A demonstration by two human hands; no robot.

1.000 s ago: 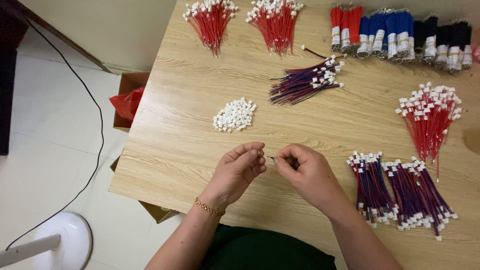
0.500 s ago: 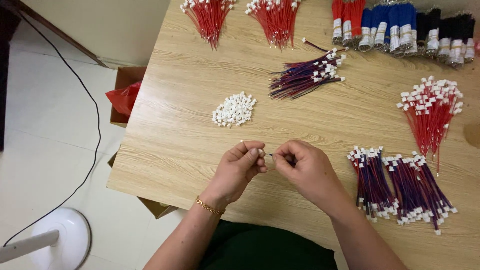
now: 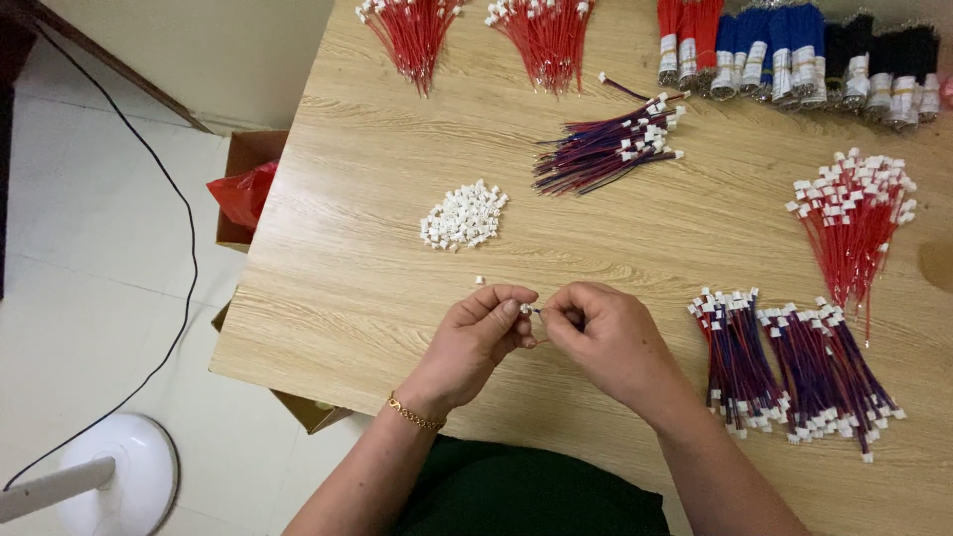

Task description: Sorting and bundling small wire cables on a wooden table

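Left hand [image 3: 476, 333] pinches white connector [image 3: 525, 309]; right hand [image 3: 606, 337] fingers closed on its wire, feeding in. Connector pile [image 3: 463, 215] at 12 o'clock, within reach.

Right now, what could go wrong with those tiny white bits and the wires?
The left hand pinches a tiny white connector at its fingertips while the right hand holds the thin wire; a slip could drop it. One loose white piece lies alone near the hands and might get brushed away. The pile of white connectors is heaped loosely, so a bump could scatter it.
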